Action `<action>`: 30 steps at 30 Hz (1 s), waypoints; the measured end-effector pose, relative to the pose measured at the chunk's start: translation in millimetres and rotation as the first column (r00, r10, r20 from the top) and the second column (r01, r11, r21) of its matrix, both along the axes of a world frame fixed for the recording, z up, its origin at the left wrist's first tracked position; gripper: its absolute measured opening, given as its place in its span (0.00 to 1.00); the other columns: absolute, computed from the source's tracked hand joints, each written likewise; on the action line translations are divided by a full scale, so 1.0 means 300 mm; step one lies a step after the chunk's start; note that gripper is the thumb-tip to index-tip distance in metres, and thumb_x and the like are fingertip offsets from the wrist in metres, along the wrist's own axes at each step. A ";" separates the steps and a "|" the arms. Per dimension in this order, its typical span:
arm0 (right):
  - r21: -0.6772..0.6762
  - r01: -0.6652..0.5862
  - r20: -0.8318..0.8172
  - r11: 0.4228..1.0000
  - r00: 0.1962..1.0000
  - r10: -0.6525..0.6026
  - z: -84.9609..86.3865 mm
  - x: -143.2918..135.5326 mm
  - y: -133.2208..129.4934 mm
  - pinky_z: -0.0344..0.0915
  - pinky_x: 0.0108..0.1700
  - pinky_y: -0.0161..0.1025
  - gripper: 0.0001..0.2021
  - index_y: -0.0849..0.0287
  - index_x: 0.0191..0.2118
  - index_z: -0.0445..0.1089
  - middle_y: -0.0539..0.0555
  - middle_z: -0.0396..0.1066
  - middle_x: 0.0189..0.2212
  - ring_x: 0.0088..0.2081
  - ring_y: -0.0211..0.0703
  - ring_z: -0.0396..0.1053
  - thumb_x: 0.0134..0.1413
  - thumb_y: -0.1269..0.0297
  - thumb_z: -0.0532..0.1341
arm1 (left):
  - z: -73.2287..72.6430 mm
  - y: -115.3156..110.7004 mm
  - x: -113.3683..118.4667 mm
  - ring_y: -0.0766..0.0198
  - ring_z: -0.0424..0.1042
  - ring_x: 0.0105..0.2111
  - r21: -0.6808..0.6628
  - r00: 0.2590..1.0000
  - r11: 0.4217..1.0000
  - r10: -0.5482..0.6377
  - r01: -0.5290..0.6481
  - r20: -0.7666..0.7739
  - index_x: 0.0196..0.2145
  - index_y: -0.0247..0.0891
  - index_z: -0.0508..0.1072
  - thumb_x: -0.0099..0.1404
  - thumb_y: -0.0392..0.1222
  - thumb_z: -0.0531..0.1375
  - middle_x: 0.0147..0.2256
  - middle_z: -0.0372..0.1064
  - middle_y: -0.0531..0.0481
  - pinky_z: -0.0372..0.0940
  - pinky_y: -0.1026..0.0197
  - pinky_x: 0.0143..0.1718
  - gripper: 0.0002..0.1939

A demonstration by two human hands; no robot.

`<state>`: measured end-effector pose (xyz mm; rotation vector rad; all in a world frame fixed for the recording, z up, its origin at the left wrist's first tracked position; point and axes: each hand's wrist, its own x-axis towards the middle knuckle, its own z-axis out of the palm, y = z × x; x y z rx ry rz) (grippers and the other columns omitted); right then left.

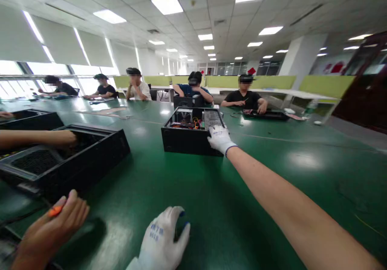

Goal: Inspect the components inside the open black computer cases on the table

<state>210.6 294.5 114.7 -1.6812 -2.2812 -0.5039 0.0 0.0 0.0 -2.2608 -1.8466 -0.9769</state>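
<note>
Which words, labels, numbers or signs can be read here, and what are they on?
Gloved left hand: blue print; the lower line seems to end "518", the upper is too blurred.
Gloved right hand: blue print, too small to read.
Computer case: no readable text.

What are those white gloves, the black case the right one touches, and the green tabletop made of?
Gloves: probably knitted cloth, matte, judging by the soft, close fit.
Case: likely painted sheet metal, given its thin, straight-edged walls; plastic parts are possible.
Tabletop: smooth and glossy, as its bright reflections show; perhaps a vinyl or rubber covering, but the look leaves that open.
</note>
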 end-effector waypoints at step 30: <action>0.282 -0.264 -0.091 0.922 0.950 0.300 -0.061 0.559 -1.244 0.68 0.44 0.50 0.17 0.61 0.51 0.71 0.62 0.73 0.43 0.43 0.53 0.71 0.63 0.55 0.59 | 0.411 -0.140 0.169 0.59 0.69 0.27 0.099 0.900 0.944 -0.265 0.316 -0.345 0.32 0.42 0.70 0.67 0.55 0.60 0.28 0.67 0.52 0.60 0.57 0.29 0.14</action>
